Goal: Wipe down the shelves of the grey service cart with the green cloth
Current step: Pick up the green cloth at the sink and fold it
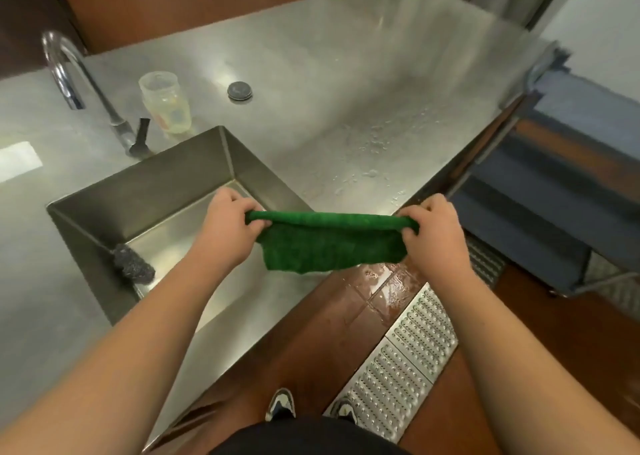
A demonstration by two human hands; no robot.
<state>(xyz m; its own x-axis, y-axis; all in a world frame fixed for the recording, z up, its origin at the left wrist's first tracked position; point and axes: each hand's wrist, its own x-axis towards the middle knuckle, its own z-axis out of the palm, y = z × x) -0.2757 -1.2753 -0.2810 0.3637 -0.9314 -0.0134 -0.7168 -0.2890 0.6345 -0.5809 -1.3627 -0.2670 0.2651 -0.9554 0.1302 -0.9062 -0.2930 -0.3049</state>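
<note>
Cloth (329, 243) hangs stretched between left hand (225, 226) and right hand (433, 229), each pinching a top corner; cart (554, 163), beyond the right hand, looks unwiped yet.

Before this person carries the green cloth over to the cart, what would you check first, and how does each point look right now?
1. Left hand has a grip on the green cloth: ok.
2. Right hand has a grip on the other end: ok.
3. Cloth spread flat for wiping: not ok, top edge is rolled.
4. Cloth wrung out: cannot tell.
5. Floor dry underfoot: not ok, tiles look wet.
6. Grey service cart within reach at the right: ok, likely.
</note>
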